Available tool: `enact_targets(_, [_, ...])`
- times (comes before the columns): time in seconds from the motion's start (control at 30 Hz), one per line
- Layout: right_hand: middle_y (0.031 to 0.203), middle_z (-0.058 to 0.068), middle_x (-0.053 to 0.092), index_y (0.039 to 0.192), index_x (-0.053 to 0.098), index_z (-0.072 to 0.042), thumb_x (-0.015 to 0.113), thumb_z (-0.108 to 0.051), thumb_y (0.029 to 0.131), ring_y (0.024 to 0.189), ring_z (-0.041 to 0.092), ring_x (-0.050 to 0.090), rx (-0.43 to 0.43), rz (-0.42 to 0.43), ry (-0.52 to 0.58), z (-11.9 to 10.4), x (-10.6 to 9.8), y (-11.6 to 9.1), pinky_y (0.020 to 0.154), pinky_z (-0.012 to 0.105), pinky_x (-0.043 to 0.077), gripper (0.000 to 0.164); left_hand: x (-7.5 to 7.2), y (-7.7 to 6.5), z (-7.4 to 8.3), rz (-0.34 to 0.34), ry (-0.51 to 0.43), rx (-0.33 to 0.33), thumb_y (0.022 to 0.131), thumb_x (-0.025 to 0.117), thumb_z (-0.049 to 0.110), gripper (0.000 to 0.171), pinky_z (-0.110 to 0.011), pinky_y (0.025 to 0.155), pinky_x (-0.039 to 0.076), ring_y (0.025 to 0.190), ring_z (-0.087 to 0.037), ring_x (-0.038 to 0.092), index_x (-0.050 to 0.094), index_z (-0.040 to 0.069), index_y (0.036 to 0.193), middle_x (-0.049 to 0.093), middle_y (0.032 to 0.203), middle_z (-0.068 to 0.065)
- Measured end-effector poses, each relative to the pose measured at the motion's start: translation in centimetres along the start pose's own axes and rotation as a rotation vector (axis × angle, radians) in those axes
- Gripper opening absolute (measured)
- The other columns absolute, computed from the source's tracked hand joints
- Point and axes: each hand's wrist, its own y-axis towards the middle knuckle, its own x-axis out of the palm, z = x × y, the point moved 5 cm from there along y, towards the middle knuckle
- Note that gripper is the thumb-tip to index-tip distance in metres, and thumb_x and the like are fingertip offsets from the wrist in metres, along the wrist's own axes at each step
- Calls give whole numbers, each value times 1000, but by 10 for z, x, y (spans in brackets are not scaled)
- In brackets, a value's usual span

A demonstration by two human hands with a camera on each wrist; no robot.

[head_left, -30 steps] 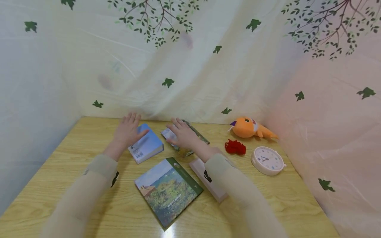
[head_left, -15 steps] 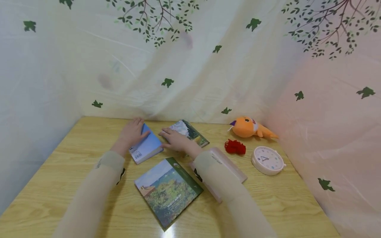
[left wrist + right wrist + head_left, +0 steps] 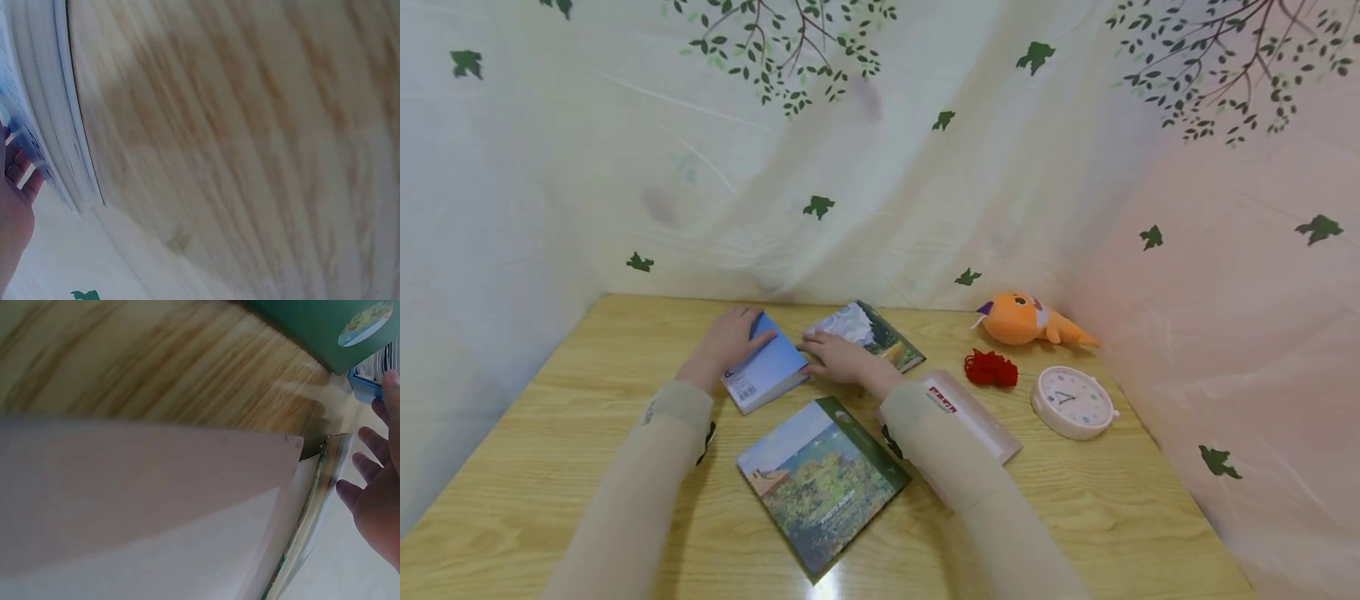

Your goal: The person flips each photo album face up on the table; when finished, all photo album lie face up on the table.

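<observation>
A thick blue book with a barcode lies at the back left of the table. My left hand holds its left side, thumb on the cover and fingers over the far edge. In the left wrist view those fingers lie against the cover, beside the page edges. From the right, my right hand reaches the book's right edge with extended fingers. The right wrist view has a fingertip right at the blue book's corner, the other fingers spread. Behind the right hand lies a smaller landscape-covered book, partly hidden.
A photo album with a garden picture lies in front, and a pink book lies under the right sleeve. Red yarn, a pink round clock and an orange plush toy are at the right. A patterned curtain closes the back.
Both hands have come down onto the blue book, the right one moving left and nearer from over the landscape-covered book. Over the last half second the hands have barely moved.
</observation>
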Motion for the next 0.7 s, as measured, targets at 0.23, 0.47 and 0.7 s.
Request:
enact_targets(0.23, [154, 8, 28, 147, 34, -12, 45, -38, 99, 142, 25, 23, 3, 7, 2, 2, 2, 1, 116, 36, 22, 56, 1, 3, -3, 13, -64, -6, 94, 53, 43, 65, -58, 103, 32, 124, -46, 40, 40, -3, 139, 45, 134, -30])
enact_targets(0.47, [152, 9, 31, 147, 34, -12, 44, -37, 100, 140, 25, 29, -3, 42, 70, 2, -1, -2, 114, 36, 26, 54, -7, 4, -1, 32, -122, -5, 92, 58, 40, 64, -57, 103, 34, 122, -45, 43, 44, -4, 136, 47, 133, -29])
enact_targets(0.7, [147, 8, 40, 147, 33, -14, 44, -36, 100, 135, 22, 39, -14, 61, 172, -2, -9, -8, 112, 32, 31, 53, -18, 5, -1, 35, -220, 12, 85, 66, 47, 74, -57, 103, 34, 121, -45, 43, 45, -4, 135, 48, 132, -29])
